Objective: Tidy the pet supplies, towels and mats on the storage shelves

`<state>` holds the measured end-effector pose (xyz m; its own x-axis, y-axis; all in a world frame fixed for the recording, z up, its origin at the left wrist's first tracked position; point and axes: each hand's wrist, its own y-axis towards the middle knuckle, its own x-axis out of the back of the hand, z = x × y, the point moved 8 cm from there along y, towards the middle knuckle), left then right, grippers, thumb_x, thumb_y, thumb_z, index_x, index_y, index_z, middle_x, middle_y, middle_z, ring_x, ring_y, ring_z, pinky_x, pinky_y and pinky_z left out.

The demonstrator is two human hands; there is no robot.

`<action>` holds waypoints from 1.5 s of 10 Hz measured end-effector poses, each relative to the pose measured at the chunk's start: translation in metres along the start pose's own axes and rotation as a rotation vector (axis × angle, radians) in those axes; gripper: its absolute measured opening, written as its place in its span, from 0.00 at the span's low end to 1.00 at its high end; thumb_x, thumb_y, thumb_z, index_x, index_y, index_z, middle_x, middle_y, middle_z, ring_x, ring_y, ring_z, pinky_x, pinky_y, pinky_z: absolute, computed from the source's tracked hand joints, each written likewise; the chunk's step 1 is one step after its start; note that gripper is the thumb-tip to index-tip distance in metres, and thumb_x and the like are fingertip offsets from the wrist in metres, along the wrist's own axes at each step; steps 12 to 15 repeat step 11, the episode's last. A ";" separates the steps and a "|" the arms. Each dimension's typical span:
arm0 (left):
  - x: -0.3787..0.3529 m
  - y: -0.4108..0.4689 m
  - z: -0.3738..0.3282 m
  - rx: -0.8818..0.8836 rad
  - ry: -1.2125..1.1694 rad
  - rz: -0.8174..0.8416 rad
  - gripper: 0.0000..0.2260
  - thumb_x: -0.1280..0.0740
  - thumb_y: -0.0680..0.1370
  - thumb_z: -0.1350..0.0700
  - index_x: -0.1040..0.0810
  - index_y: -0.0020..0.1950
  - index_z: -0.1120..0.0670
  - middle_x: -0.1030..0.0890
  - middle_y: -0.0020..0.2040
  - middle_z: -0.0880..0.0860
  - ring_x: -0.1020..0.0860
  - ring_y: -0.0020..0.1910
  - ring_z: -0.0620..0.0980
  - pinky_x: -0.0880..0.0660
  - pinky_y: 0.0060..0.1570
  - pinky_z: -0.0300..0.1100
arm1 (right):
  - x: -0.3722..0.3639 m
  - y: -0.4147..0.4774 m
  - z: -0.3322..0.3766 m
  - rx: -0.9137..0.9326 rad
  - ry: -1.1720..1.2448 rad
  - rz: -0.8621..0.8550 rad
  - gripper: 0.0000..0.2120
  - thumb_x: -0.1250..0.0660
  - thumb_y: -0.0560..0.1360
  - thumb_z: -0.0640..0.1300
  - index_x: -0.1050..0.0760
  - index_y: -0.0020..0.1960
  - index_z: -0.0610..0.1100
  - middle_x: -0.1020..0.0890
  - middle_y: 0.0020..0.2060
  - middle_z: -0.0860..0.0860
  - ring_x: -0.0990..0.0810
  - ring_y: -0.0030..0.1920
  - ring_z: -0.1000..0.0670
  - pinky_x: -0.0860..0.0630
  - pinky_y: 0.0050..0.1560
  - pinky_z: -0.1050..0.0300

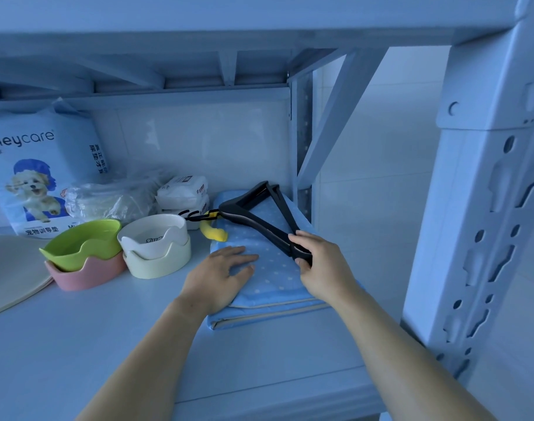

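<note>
A folded blue mat with white dots (272,268) lies at the right end of the shelf (108,335). On top of it rest black long-handled scooper tongs (259,214). My right hand (320,268) grips the near handle end of the tongs. My left hand (223,271) lies flat on the mat's left part, fingers straight. A small yellow piece (212,233) and a black clip (196,214) sit at the mat's far left corner.
Left of the mat stand stacked pet bowls: white on cream (156,247), green on pink (83,253). Behind are white wipe packs (183,192), a clear plastic bag (108,199) and a pet pad package (38,171). A beige tray (7,268) sits far left. The shelf post (472,208) rises on the right.
</note>
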<state>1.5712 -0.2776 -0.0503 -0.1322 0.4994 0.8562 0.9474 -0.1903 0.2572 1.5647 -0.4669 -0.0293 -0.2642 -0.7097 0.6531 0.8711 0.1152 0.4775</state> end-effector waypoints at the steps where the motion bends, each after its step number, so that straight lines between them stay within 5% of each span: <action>1: 0.001 0.000 0.001 -0.004 -0.012 -0.014 0.12 0.42 0.78 0.43 0.29 0.60 0.30 0.35 0.69 0.34 0.42 0.71 0.36 0.44 0.67 0.36 | 0.002 -0.001 0.004 0.024 -0.003 -0.042 0.21 0.36 0.74 0.37 0.29 0.67 0.46 0.29 0.68 0.52 0.30 0.67 0.55 0.38 0.60 0.73; 3: 0.002 -0.001 0.002 -0.026 -0.081 -0.044 0.12 0.42 0.77 0.42 0.28 0.59 0.31 0.33 0.69 0.36 0.40 0.71 0.38 0.42 0.68 0.39 | 0.008 -0.004 0.006 0.030 0.005 -0.115 0.16 0.34 0.74 0.40 0.24 0.63 0.44 0.23 0.63 0.50 0.25 0.62 0.55 0.44 0.52 0.86; 5: 0.004 0.000 0.001 -0.016 -0.080 -0.052 0.14 0.44 0.73 0.40 0.27 0.57 0.31 0.32 0.68 0.36 0.39 0.70 0.38 0.41 0.65 0.36 | 0.006 -0.002 0.004 0.034 0.010 -0.125 0.17 0.34 0.75 0.39 0.25 0.64 0.44 0.24 0.64 0.50 0.26 0.63 0.56 0.45 0.51 0.87; 7: 0.010 -0.004 -0.003 0.006 -0.031 -0.104 0.12 0.39 0.77 0.46 0.25 0.59 0.36 0.32 0.68 0.39 0.35 0.68 0.40 0.39 0.62 0.35 | 0.002 -0.003 0.001 0.025 0.012 -0.111 0.20 0.34 0.75 0.41 0.28 0.67 0.48 0.30 0.69 0.52 0.29 0.65 0.56 0.36 0.60 0.71; 10: 0.032 -0.027 -0.028 0.006 0.114 -0.124 0.15 0.42 0.78 0.43 0.26 0.63 0.43 0.28 0.66 0.43 0.29 0.64 0.44 0.30 0.58 0.40 | 0.020 -0.020 0.016 0.067 -0.084 -0.108 0.21 0.34 0.76 0.44 0.30 0.68 0.44 0.31 0.69 0.50 0.32 0.68 0.52 0.39 0.62 0.67; 15: 0.039 -0.042 -0.045 -0.013 0.095 -0.163 0.16 0.42 0.78 0.44 0.27 0.64 0.43 0.29 0.67 0.43 0.28 0.63 0.44 0.30 0.56 0.38 | 0.027 -0.036 0.023 0.086 -0.083 -0.111 0.21 0.35 0.76 0.45 0.30 0.68 0.44 0.30 0.68 0.51 0.32 0.68 0.52 0.38 0.62 0.66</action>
